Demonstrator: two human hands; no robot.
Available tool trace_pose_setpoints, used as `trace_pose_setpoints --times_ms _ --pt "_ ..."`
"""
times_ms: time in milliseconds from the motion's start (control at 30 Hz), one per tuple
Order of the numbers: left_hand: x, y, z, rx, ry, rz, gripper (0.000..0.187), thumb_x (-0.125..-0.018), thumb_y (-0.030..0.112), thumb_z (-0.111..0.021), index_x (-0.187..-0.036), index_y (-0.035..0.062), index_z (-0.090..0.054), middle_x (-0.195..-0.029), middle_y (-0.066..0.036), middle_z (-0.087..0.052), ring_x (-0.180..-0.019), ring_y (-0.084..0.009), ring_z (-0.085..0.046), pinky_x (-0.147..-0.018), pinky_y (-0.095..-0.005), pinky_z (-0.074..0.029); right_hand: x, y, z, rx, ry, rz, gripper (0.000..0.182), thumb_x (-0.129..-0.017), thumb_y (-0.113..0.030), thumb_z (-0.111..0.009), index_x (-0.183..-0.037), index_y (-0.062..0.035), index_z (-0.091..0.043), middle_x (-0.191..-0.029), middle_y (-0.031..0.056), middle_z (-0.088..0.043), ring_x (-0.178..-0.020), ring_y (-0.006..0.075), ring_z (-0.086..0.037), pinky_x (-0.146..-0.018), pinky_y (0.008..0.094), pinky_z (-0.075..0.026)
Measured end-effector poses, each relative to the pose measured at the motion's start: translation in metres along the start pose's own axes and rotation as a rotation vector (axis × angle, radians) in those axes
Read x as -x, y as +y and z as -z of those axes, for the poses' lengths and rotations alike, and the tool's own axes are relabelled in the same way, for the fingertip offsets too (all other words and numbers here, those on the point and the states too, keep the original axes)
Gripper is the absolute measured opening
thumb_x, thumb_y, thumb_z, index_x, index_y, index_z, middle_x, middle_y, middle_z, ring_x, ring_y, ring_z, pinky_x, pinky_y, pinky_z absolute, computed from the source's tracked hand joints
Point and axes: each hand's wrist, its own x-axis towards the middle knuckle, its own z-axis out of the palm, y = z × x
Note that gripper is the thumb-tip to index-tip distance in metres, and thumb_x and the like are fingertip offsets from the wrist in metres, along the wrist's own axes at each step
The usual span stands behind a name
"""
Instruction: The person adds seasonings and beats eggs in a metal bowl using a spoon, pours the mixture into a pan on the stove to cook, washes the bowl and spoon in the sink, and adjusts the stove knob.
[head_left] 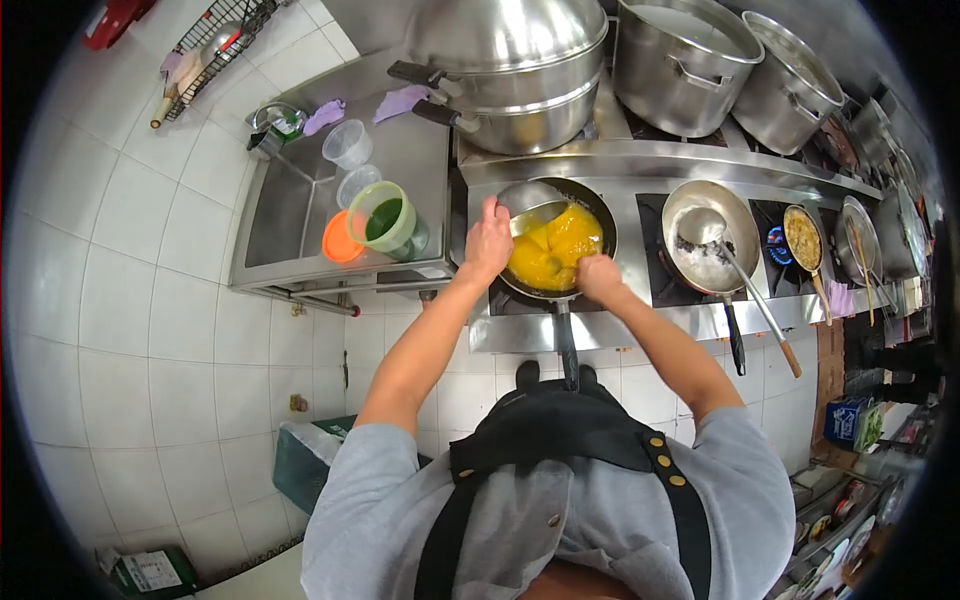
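While the bowl (537, 206) tilts, left fingers (490, 211) grip it.

One wide, round-edged view looks forward and steeply down from the head — the black cloth apron (560, 430) near, the round black frying pan (596, 203) mid-view, tall silver metal pots (680, 95) far.

from where i stand, no word, brand or number is legible. lower left: a white label (152, 571) on a dark green container (186, 566) bears dark print, too small to read. far right: a blue crate (846, 420) carries pale markings, blurred beyond reading. lower right: the items on the shelf (832, 520) are too small and distorted to show any lettering.
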Motion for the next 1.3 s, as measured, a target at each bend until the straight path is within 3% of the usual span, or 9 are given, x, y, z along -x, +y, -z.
trace_pose_setpoints --times_ms 300,433,567,700,767,900,1133,1233,1300 --pt "0.004 0.003 0.005 -0.022 0.046 -0.058 0.026 -0.070 -0.002 -0.060 -0.093 -0.0026 -0.048 -0.117 -0.019 -0.041 -0.073 -0.0385 -0.060 -0.063 -0.0451 -0.051 -0.005 -0.004 0.004 0.027 -0.050 0.018 0.021 -0.079 -0.016 -0.048 -0.080 -0.0050 -0.065 -0.084 0.0184 -0.065 -0.080 0.0317 -0.065 -0.074 0.0413 -0.051" --pt "0.010 0.001 0.006 -0.008 0.055 -0.102 0.027 -0.069 -0.002 -0.061 -0.093 -0.0026 -0.048 -0.118 -0.019 -0.041 -0.076 -0.0377 -0.060 -0.064 -0.0443 -0.051 -0.024 0.008 0.008 -0.029 0.037 -0.046 0.023 -0.081 -0.019 -0.050 -0.076 -0.0027 -0.065 -0.083 0.0206 -0.064 -0.079 0.0347 -0.063 -0.073 0.0427 -0.051" --pt "0.013 0.001 0.004 0.013 0.072 -0.114 0.015 -0.074 0.000 -0.056 -0.087 -0.0022 -0.049 -0.119 -0.018 -0.043 -0.075 -0.0375 -0.061 -0.063 -0.0450 -0.052 -0.031 -0.005 -0.025 -0.036 0.054 0.066 0.018 -0.078 -0.016 -0.051 -0.080 -0.0039 -0.064 -0.083 0.0188 -0.064 -0.079 0.0343 -0.063 -0.072 0.0436 -0.051" --pt "0.015 -0.004 0.006 0.042 0.111 -0.093 0.016 -0.073 0.000 -0.057 -0.087 -0.0016 -0.049 -0.119 -0.018 -0.043 -0.076 -0.0374 -0.061 -0.064 -0.0449 -0.052 -0.008 0.021 0.007 0.003 0.233 0.115 0.012 -0.075 -0.010 -0.052 -0.081 -0.0046 -0.060 -0.085 0.0167 -0.062 -0.076 0.0327 -0.063 -0.068 0.0395 -0.052" --pt "0.015 -0.008 0.010 0.057 0.132 -0.090 0.017 -0.073 0.000 -0.057 -0.087 -0.0015 -0.049 -0.119 -0.018 -0.043 -0.076 -0.0377 -0.061 -0.064 -0.0452 -0.051 -0.011 0.038 0.023 0.050 0.297 0.066 0.012 -0.076 -0.008 -0.050 -0.084 -0.0042 -0.057 -0.085 0.0161 -0.061 -0.075 0.0328 -0.063 -0.066 0.0389 -0.052" --pt "0.011 -0.007 0.010 0.097 0.164 -0.101 0.017 -0.073 0.000 -0.057 -0.087 -0.0016 -0.049 -0.118 -0.017 -0.043 -0.075 -0.0381 -0.060 -0.063 -0.0457 -0.051 -0.024 0.047 0.020 0.085 0.198 -0.062 0.012 -0.079 -0.009 -0.048 -0.087 -0.0031 -0.055 -0.087 0.0185 -0.061 -0.078 0.0351 -0.063 -0.067 0.0411 -0.052" --pt "0.004 -0.009 0.010 0.084 0.105 -0.061 0.023 -0.071 0.000 -0.059 -0.091 -0.0013 -0.047 -0.119 -0.016 -0.041 -0.074 -0.0382 -0.060 -0.064 -0.0459 -0.050 -0.069 -0.004 -0.040 -0.381 0.099 -0.338 0.020 -0.077 -0.018 -0.055 -0.086 -0.0021 -0.063 -0.089 0.0203 -0.064 -0.085 0.0361 -0.062 -0.078 0.0428 -0.049" --pt "0.003 -0.013 0.013 0.074 0.102 -0.049 0.020 -0.072 0.000 -0.058 -0.090 -0.0013 -0.047 -0.119 -0.016 -0.042 -0.075 -0.0375 -0.060 -0.065 -0.0455 -0.050 -0.061 -0.004 -0.014 -0.280 0.148 -0.286 0.017 -0.078 -0.018 -0.054 -0.086 -0.0047 -0.063 -0.088 0.0187 -0.064 -0.084 0.0358 -0.062 -0.077 0.0436 -0.049" --pt "0.002 -0.014 0.015 0.074 0.104 -0.054 0.018 -0.074 0.001 -0.057 -0.089 -0.0013 -0.048 -0.120 -0.016 -0.042 -0.076 -0.0368 -0.060 -0.066 -0.0450 -0.050 -0.050 0.018 0.003 -0.132 0.333 -0.089 0.013 -0.079 -0.012 -0.051 -0.087 -0.0055 -0.058 -0.086 0.0171 -0.062 -0.079 0.0374 -0.062 -0.071 0.0454 -0.050"
